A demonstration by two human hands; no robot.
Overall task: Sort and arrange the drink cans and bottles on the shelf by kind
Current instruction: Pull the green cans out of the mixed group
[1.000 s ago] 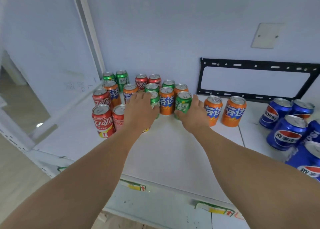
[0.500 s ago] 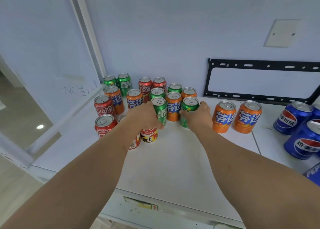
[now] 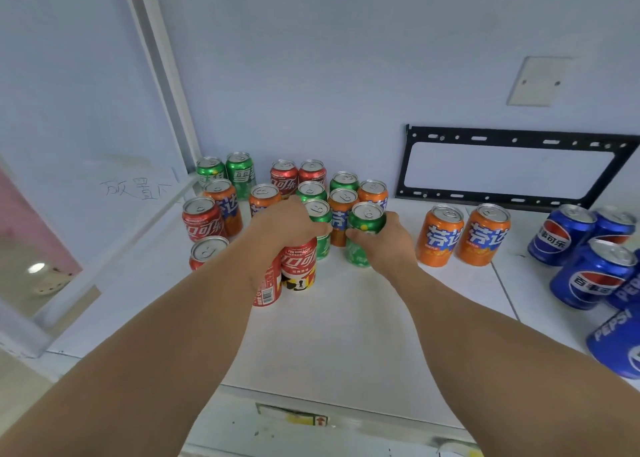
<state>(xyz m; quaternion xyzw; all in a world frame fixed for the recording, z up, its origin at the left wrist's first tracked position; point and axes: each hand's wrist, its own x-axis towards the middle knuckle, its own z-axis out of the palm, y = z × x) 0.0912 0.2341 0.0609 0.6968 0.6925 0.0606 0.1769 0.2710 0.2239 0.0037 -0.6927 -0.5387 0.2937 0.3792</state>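
Note:
Drink cans stand on a white shelf [image 3: 346, 339]. At the back left is a mixed cluster of green, red and orange cans [image 3: 343, 210]. My left hand [image 3: 285, 226] is closed from above on a red cola can [image 3: 299, 266] at the cluster's front. A second red can [image 3: 266, 285] touches it on the left. A green can [image 3: 320, 214] stands just beyond my left fingertips. My right hand [image 3: 384, 245] grips a green soda can [image 3: 365, 221] from the right side. Two orange cans [image 3: 462, 235] stand together to the right.
Several blue cola cans [image 3: 585, 259] crowd the right edge, one lying on its side [image 3: 616, 345]. A black metal bracket [image 3: 512, 138] hangs on the back wall. A white side panel [image 3: 104, 165] closes the left. The shelf's front edge [image 3: 329, 401] is near me.
Both hands have drawn a little toward me. The red can under my left hand has come out in front of the cluster. The green can stays in my right hand.

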